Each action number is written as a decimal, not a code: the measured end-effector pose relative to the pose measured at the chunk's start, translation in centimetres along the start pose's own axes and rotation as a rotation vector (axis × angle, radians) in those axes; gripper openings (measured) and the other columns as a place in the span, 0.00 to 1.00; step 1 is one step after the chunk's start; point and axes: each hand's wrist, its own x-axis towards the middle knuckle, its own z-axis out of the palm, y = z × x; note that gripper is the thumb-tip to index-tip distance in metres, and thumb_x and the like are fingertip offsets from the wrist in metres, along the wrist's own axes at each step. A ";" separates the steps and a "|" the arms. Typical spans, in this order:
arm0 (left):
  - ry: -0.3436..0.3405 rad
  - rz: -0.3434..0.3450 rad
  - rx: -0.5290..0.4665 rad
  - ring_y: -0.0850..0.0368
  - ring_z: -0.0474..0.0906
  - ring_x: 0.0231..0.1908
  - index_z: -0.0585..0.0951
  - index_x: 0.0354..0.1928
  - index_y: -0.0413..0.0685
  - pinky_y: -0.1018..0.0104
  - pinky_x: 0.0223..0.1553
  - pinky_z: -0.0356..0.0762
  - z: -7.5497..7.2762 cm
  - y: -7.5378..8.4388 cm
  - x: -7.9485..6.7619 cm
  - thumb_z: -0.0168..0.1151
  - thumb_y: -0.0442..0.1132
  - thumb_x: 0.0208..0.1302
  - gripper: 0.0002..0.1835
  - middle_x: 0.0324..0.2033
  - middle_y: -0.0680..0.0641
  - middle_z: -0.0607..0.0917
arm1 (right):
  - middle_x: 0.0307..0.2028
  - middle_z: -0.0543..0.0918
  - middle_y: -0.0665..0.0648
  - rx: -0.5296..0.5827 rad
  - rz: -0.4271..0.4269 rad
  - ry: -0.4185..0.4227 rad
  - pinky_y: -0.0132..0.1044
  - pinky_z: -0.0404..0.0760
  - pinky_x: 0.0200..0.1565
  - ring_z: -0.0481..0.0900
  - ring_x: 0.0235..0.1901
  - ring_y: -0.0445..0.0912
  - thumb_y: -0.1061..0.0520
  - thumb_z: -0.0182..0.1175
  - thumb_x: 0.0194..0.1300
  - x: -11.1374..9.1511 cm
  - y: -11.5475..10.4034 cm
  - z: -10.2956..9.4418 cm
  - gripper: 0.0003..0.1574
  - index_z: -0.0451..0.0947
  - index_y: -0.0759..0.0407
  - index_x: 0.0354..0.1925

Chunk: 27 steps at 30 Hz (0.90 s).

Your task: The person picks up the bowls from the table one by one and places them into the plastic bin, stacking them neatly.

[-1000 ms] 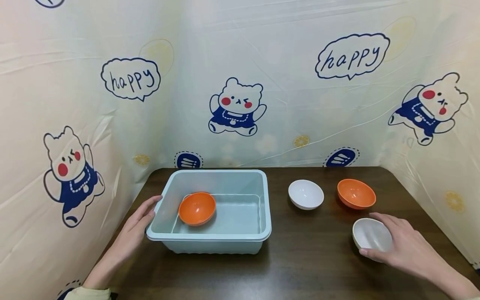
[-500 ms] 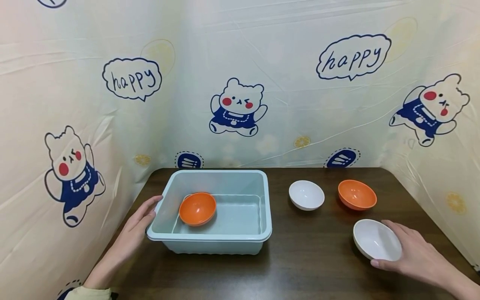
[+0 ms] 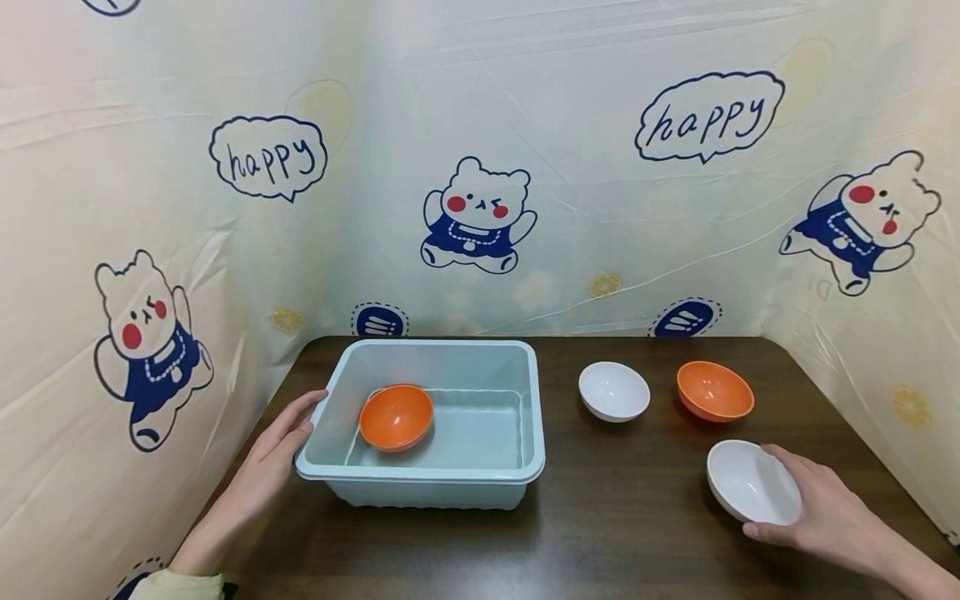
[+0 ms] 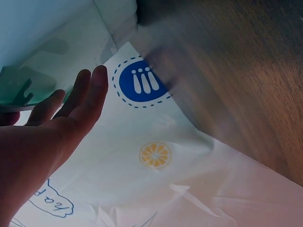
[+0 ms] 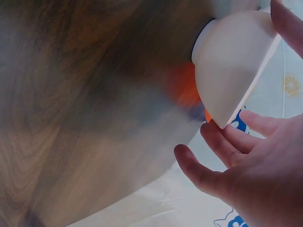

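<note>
At the left side of the pale blue plastic bin (image 3: 420, 475), my left hand (image 3: 266, 458) touches the rim with its fingertips, fingers mostly straight. In the left wrist view those fingers (image 4: 97, 87) lie extended beside the bin wall (image 4: 71, 56). An orange bowl (image 3: 396, 418) sits inside the bin, toward its left. My right hand (image 3: 832, 512) holds a small white bowl (image 3: 750, 483) at the front right, with the thumb at its near side and fingers at its far side. In the right wrist view the white bowl (image 5: 236, 61) shows its outside, fingertips right at the rim.
Behind the held bowl, a second white bowl (image 3: 613, 392) and another orange bowl (image 3: 715, 392) stand on the dark wooden table (image 3: 600, 533). A printed curtain (image 3: 585, 208) with bears and "happy" bubbles closes off the back and both sides.
My right hand has shifted slightly right and toward me with the white bowl, and more of the bowl's inside shows. In the last half second both hands hold nearly still.
</note>
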 end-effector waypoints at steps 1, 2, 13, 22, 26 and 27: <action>-0.003 -0.002 -0.001 0.34 0.62 0.70 0.59 0.80 0.38 0.85 0.53 0.62 0.0 0.0 0.0 0.37 0.40 0.88 0.26 0.76 0.31 0.62 | 0.51 0.81 0.76 0.004 0.007 -0.005 0.50 0.78 0.34 0.80 0.45 0.67 0.42 0.89 0.34 0.0 0.0 0.0 0.67 0.71 0.76 0.63; -0.007 -0.004 0.000 0.33 0.62 0.70 0.59 0.80 0.38 0.84 0.53 0.62 0.0 0.0 0.1 0.38 0.40 0.88 0.26 0.76 0.31 0.61 | 0.52 0.81 0.77 0.009 0.012 -0.010 0.51 0.78 0.34 0.79 0.45 0.68 0.42 0.89 0.34 -0.1 0.0 0.0 0.67 0.70 0.76 0.63; -0.021 -0.010 0.003 0.33 0.61 0.71 0.58 0.81 0.40 0.82 0.53 0.64 -0.1 0.2 0.2 0.37 0.43 0.88 0.27 0.77 0.32 0.61 | 0.54 0.79 0.76 0.015 0.038 -0.013 0.55 0.77 0.35 0.77 0.48 0.69 0.39 0.88 0.37 -0.1 -0.2 0.2 0.68 0.69 0.73 0.65; -0.020 -0.003 0.015 0.32 0.61 0.71 0.58 0.80 0.39 0.78 0.58 0.65 -0.2 0.0 0.1 0.37 0.41 0.88 0.27 0.77 0.31 0.61 | 0.57 0.77 0.78 -0.004 0.064 -0.027 0.60 0.77 0.33 0.76 0.50 0.70 0.39 0.88 0.37 0.1 -0.6 -0.2 0.69 0.68 0.72 0.67; -0.025 -0.001 0.011 0.33 0.60 0.71 0.57 0.81 0.40 0.84 0.53 0.62 -0.2 0.1 0.2 0.37 0.42 0.88 0.27 0.77 0.32 0.61 | 0.55 0.79 0.78 0.013 0.039 0.001 0.54 0.77 0.34 0.78 0.48 0.70 0.41 0.89 0.35 -0.1 -0.5 0.0 0.69 0.69 0.73 0.66; -0.026 0.000 0.010 0.33 0.61 0.71 0.58 0.81 0.40 0.84 0.53 0.62 -0.2 0.1 0.2 0.37 0.42 0.88 0.27 0.77 0.32 0.61 | 0.55 0.79 0.78 0.017 0.037 0.006 0.54 0.78 0.34 0.78 0.48 0.70 0.41 0.89 0.35 -0.2 -0.4 0.0 0.68 0.69 0.73 0.65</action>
